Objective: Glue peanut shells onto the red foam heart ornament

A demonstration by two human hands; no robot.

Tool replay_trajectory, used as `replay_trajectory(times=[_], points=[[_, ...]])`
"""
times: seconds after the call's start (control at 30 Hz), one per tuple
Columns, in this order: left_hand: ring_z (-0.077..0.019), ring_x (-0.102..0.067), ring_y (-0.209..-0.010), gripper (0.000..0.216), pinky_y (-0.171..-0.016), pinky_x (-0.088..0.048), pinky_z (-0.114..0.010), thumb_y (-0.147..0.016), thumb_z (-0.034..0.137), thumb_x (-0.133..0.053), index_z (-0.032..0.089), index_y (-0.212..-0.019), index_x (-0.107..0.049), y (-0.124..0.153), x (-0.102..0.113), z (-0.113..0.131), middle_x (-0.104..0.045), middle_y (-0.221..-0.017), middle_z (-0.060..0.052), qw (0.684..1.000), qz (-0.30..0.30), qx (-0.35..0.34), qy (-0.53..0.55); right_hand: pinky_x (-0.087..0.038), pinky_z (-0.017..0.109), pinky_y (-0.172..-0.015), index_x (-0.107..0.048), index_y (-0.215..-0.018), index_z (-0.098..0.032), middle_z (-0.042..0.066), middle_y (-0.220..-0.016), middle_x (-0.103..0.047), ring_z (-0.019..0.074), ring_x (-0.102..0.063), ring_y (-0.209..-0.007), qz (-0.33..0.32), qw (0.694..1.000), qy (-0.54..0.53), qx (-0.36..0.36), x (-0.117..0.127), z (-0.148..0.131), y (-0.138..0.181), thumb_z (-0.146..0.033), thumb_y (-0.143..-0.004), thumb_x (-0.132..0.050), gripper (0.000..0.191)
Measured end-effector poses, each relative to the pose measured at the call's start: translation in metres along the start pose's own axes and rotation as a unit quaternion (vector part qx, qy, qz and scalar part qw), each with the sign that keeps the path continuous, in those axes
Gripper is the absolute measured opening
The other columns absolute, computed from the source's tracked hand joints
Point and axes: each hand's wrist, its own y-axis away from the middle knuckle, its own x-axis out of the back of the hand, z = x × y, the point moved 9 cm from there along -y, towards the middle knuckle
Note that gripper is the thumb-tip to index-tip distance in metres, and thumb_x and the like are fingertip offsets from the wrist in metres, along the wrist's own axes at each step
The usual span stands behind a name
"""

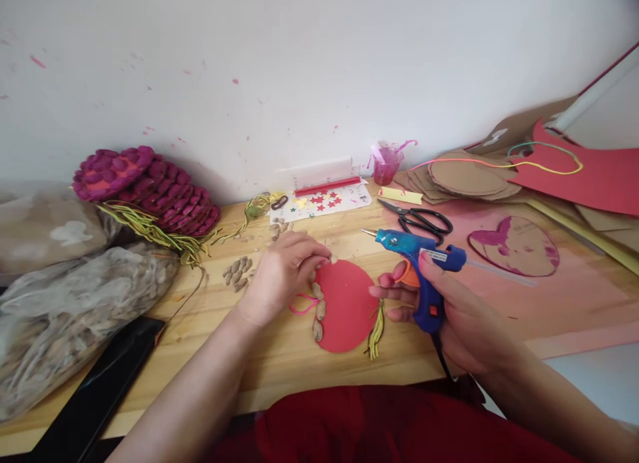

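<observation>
A round red card (pixel 347 307) lies on the wooden table, with several peanuts (pixel 320 309) in a row along its left edge. At the card's upper left edge, my left hand (pixel 282 270) is closed in a pinch on what looks like a peanut, mostly hidden by the fingers. My right hand (pixel 449 310) grips a blue hot glue gun (pixel 424 277) by its handle, fingers near the orange trigger. Its metal nozzle points left, above the card's upper right. A pink loop of cord (pixel 302 310) sticks out at the card's left, and a yellow-green tassel (pixel 377 333) at its right.
Loose peanuts (pixel 237 273) lie left of my left hand. Black scissors (pixel 422 218), star stickers (pixel 324 200) and a paint-stained cup (pixel 387 163) stand behind. Stacked purple pieces (pixel 154 190) and a plastic bag (pixel 84 316) sit left; cardboard discs (pixel 469 175) lie right.
</observation>
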Motion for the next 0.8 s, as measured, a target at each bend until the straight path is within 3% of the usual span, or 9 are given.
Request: replay_trajectory(times=[0.13, 0.37, 0.5, 0.8], points=[[-0.0202, -0.058, -0.09, 0.016, -0.083, -0.047, -0.035, -0.097, 0.019, -0.055, 0.018, -0.096, -0.071, 0.004, -0.018, 0.013, -0.07, -0.092, -0.007, 0.981, -0.062, -0.089, -0.163, -0.061, 0.029, -0.075, -0.07, -0.084, -0.022, 0.006, -0.091, -0.078, 0.0248, -0.076, -0.095, -0.021, 0.999, -0.032, -0.027, -0.001, 0.006, -0.011, -0.044, -0.092, -0.061, 0.025], [-0.023, -0.056, -0.092, 0.016, -0.083, -0.043, -0.038, -0.098, 0.021, -0.053, 0.017, -0.096, -0.069, 0.004, -0.036, 0.014, -0.067, -0.091, -0.007, 0.943, -0.159, -0.065, -0.284, -0.059, 0.037, -0.092, -0.073, -0.088, -0.022, 0.008, -0.095, -0.078, 0.0276, -0.073, -0.105, -0.005, 0.994, -0.063, -0.087, 0.006, 0.022, -0.026, -0.048, -0.091, -0.062, 0.029], [-0.0236, -0.056, -0.094, 0.018, -0.082, -0.04, -0.039, -0.099, 0.023, -0.051, 0.018, -0.095, -0.068, 0.001, -0.038, 0.014, -0.067, -0.091, -0.006, 0.939, -0.15, -0.066, -0.303, -0.058, 0.04, -0.094, -0.073, -0.084, -0.022, 0.006, -0.099, -0.077, 0.0293, -0.07, -0.111, 0.002, 0.991, -0.081, -0.103, 0.011, 0.027, -0.027, -0.046, -0.091, -0.064, 0.026], [-0.024, -0.057, -0.089, 0.015, -0.079, -0.037, -0.041, -0.097, 0.02, -0.055, 0.018, -0.091, -0.068, -0.002, -0.041, 0.009, -0.067, -0.088, -0.005, 0.938, -0.152, -0.046, -0.307, -0.053, 0.05, -0.1, -0.074, -0.099, -0.023, 0.01, -0.107, -0.076, 0.0342, -0.068, -0.115, -0.026, 0.994, -0.072, -0.079, 0.018, 0.032, -0.03, -0.046, -0.093, -0.06, 0.028]])
